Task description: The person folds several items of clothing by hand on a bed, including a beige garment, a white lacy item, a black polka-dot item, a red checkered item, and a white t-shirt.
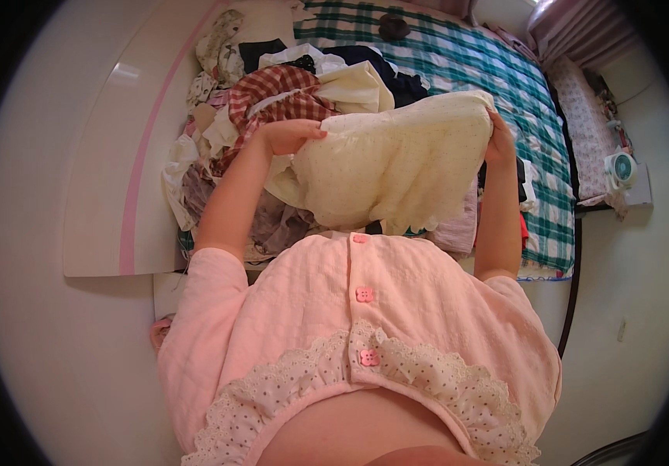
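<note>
A cream dotted garment with a scalloped hem is stretched between my two hands above the bed. My left hand pinches its upper left corner, thumb on top. At the upper right corner, my right hand grips the cloth, its fingers partly hidden behind the edge. The lower part hangs loose in soft folds in front of my chest. Behind it lies a heap of clothes, with a red-and-white checked garment and a plain cream cloth on top.
A green-and-white plaid bedcover spreads under the clothes. A white headboard panel with a pink stripe stands at the left. Dark navy cloth lies behind the heap. A small fan stands at the right, below a pink curtain.
</note>
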Demonstrator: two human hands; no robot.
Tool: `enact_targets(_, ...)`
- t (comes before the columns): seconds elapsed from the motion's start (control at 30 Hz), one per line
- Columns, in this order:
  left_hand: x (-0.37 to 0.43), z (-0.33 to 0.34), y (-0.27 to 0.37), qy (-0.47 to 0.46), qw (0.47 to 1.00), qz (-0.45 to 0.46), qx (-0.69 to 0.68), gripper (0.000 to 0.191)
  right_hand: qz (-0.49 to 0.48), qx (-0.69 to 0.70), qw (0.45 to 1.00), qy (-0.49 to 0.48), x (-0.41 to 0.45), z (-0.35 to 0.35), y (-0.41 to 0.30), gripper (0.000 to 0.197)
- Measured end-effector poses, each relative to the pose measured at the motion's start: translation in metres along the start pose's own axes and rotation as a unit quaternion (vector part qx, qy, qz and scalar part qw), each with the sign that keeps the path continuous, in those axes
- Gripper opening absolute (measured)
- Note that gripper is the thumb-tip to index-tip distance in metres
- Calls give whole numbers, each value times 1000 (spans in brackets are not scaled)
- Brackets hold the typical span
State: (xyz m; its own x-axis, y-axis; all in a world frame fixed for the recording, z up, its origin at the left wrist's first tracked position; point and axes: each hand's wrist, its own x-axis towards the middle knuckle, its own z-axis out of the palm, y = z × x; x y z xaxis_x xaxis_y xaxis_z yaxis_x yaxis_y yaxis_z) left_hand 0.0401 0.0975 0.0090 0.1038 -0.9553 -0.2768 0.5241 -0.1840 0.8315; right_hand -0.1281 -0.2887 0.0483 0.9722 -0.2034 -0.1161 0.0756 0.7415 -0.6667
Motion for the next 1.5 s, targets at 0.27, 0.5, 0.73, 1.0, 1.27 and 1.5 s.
enact_targets(0.27, -19, -1, 41, 170, 981, 75, 60, 37, -57, -115, 992, -16, -26, 22, -18, 27)
enact_targets(0.5, -18, 16, 40, 213, 883, -28, 418, 37, -11, -233, 972, 43, -35, 5, -14, 35)
enact_targets(0.73, -12, 11, 0, 418, 899, 96, 94, 41, -42, -497, 851, 162, -45, -31, 23, 57)
enact_targets(1.0, -33, 14, 24, 182, 883, 28, 432, 34, 40, -688, 723, -35, -60, -30, 33, 28)
enact_targets(1.27, -35, 17, 17, 240, 667, -43, 704, 26, -102, -861, 497, -39, -63, -41, 22, 22)
enact_targets(1.5, -33, 49, 37, 428, 764, 187, 445, 16, -313, -260, 906, 119, -46, -35, 14, 18)
